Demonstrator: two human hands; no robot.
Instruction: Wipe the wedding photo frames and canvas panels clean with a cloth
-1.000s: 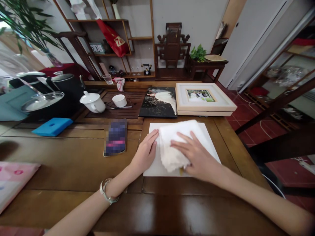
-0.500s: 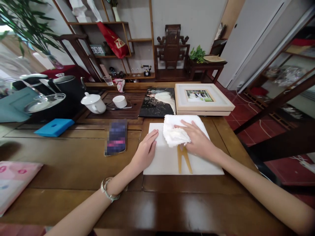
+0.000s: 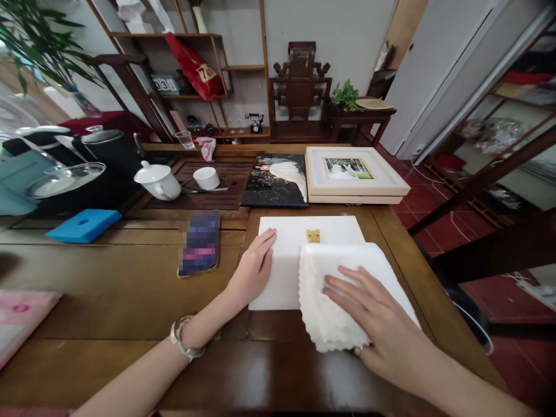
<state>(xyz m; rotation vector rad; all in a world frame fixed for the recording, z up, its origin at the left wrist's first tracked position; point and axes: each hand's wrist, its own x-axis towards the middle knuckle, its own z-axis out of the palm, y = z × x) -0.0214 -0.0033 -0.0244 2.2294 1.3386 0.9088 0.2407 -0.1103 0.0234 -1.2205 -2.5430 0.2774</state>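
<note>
A flat white board lies on the wooden table in front of me. My left hand rests on its left edge, fingers stretched out and close together. My right hand presses a white cloth with a scalloped edge over the board's right and near part, holding it at the side. The cloth hangs past the board's near edge onto the table. A small gold-coloured piece shows on the board just beyond the cloth; whatever continues below it is covered.
Behind the board lie a dark photo panel and a pale framed photo. To the left are a phone, a blue block, a white lidded cup, a small white bowl and a lidded pot.
My right hand has drawn the cloth toward me and to the right. The gold piece's top end has come into view, while its two legs are now covered. My left hand stays put.
</note>
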